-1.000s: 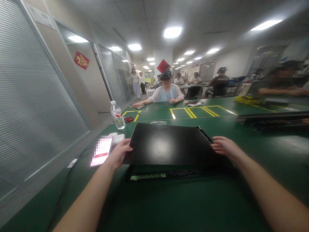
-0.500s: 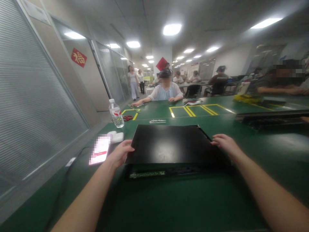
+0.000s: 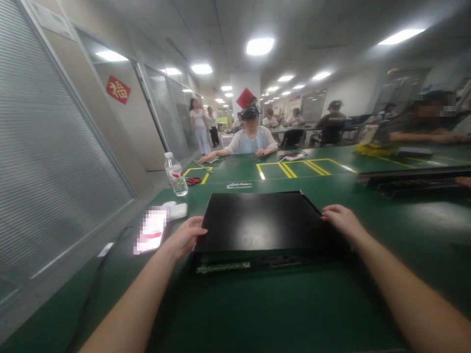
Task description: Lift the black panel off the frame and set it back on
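A flat black panel, glossy like a display screen, lies between my hands at a slight tilt. My left hand is closed on its left edge, thumb on top and the other fingers partly hidden. At the right edge, my right hand pinches with thumb and fingertips. Under the panel's near edge shows a dark frame, which carries a strip of green circuit board. A gap separates the panel's near edge from that frame. What lies beneath the rest of the panel is hidden.
Left of the panel are a lit phone, a white case, a water bottle and red-handled scissors. Small white pieces lie beyond it. A dark long assembly stands at right. A co-worker sits opposite.
The view has shifted slightly. Both hands keep their places at the panel's edges, and the panel has barely moved relative to the frame.
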A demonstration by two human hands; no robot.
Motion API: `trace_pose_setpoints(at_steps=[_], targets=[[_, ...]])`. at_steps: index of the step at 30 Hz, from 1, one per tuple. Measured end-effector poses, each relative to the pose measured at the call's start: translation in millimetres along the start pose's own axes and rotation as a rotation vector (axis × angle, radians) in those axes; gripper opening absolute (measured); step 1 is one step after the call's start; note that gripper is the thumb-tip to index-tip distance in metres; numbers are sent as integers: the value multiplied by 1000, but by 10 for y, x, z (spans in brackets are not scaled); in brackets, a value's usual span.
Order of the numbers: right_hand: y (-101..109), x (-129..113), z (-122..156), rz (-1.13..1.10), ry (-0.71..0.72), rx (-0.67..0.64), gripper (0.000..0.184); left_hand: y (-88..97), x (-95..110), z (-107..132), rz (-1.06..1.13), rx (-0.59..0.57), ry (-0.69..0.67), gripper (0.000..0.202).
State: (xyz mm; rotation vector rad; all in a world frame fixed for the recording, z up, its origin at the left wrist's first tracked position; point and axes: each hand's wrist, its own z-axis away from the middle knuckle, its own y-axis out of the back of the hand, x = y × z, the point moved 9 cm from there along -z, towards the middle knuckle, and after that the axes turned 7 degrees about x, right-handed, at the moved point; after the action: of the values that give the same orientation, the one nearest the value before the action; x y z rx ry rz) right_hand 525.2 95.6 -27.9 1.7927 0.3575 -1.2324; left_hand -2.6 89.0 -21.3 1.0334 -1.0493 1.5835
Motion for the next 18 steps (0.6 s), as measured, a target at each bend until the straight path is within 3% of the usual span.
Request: trace_pose_setpoints(at_steps=[18], targets=[[9, -239, 124, 424, 178, -15, 21, -32, -39, 32, -41, 19, 37, 51]])
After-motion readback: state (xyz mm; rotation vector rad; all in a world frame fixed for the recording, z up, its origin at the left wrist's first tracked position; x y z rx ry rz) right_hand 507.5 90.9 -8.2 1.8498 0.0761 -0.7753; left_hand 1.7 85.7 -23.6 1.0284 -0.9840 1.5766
